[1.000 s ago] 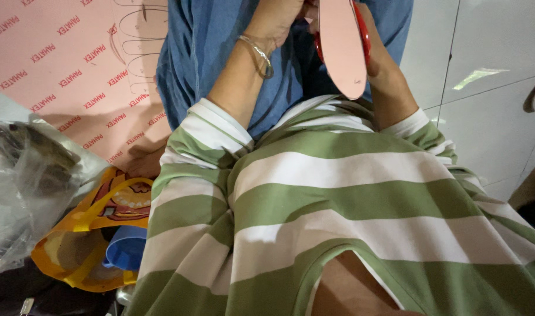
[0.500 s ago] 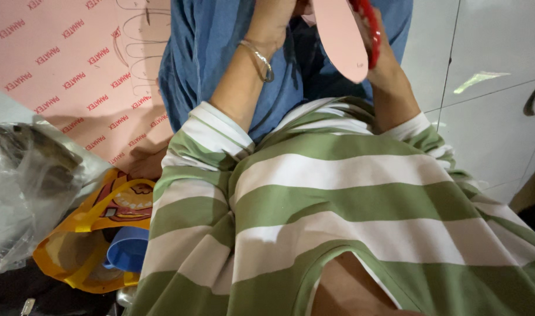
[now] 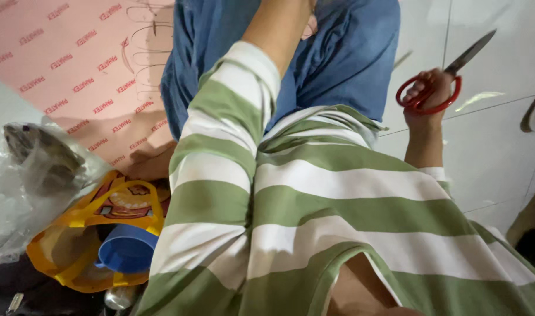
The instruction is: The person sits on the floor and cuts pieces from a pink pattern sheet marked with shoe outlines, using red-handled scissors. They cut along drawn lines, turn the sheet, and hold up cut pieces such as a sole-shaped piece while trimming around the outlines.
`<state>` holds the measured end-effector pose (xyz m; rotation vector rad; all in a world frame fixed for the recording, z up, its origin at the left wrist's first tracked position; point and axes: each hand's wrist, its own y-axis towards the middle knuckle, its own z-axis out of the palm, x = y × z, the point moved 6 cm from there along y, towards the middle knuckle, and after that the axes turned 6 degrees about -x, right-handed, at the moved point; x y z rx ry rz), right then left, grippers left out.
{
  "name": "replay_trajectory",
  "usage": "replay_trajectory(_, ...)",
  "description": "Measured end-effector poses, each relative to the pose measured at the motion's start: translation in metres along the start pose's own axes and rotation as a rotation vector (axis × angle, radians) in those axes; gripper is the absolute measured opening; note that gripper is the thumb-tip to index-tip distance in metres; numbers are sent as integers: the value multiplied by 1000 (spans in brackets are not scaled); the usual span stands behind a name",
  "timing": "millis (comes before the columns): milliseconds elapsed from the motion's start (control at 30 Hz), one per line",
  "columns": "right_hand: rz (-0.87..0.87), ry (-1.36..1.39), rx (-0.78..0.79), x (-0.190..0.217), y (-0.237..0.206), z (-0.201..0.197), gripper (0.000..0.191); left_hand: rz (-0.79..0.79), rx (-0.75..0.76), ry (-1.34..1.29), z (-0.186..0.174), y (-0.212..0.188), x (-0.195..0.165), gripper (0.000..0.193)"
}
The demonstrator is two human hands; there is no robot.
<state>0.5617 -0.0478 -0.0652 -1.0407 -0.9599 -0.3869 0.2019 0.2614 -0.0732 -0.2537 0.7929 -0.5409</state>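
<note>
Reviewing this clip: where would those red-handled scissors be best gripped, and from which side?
By the red handle loops, coming from below, as the right hand already does with fingers through the rings. The closed steel blades point up and away toward the white tiled floor, so the handle end is the blunt, nearer one. The left hand is out of frame.

Glossy red-handled scissors point(image 3: 437, 82), seemingly metal-bladed
</note>
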Motion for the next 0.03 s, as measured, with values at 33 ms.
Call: replay_trajectory(33, -36, -9, -24, -11, 9, -23, 19, -2, 6, 2, -3, -25, -3, 21)
